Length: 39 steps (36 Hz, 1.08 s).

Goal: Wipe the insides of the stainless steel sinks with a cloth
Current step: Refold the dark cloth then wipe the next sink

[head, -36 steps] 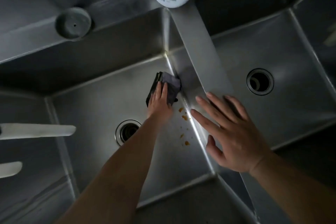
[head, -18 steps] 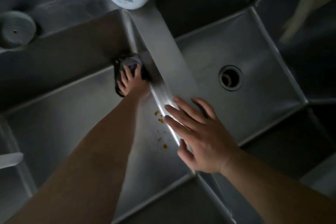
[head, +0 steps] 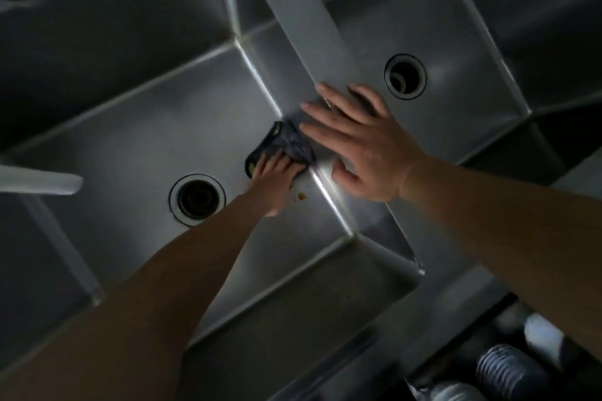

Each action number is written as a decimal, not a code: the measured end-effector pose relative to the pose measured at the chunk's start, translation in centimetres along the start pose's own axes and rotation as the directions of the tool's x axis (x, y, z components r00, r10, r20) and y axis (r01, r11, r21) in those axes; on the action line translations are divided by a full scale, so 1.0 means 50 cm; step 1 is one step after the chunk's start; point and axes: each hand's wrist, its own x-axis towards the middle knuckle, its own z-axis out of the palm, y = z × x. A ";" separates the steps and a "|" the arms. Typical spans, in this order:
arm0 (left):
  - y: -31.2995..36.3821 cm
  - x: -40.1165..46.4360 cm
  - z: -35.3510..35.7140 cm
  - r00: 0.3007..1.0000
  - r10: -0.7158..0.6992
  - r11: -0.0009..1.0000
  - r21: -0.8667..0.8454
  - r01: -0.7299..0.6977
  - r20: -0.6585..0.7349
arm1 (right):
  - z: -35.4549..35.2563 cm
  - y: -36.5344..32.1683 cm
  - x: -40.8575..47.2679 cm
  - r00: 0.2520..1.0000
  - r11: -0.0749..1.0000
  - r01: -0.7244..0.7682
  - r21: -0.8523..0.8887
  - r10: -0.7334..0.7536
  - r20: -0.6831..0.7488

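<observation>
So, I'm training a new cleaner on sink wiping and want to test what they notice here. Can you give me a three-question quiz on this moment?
1. True or false: the left hand presses the cloth inside the left sink.
2. Where does the right hand rest? A) in the right drain B) flat on the divider between the sinks C) on a tap
3. Fill in: an orange crumb lies on the left sink floor just ____ the cloth, toward the person.

Key: 1 true; 2 B; 3 below
</observation>
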 end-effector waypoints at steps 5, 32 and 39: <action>0.069 -0.077 0.080 0.935 0.283 0.924 0.201 -0.325 0.212 | -0.022 -0.015 -0.002 0.998 0.999 0.004 -0.050 -0.001 0.070; -0.194 -0.489 0.186 0.476 -0.857 0.421 -0.266 0.867 0.195 | 0.027 -0.351 -0.237 0.876 0.874 -0.440 0.205 0.367 0.313; -0.137 -0.472 0.190 0.593 -0.784 0.559 -0.208 0.803 0.185 | 0.029 -0.353 -0.237 0.885 0.864 -0.440 0.244 0.373 0.278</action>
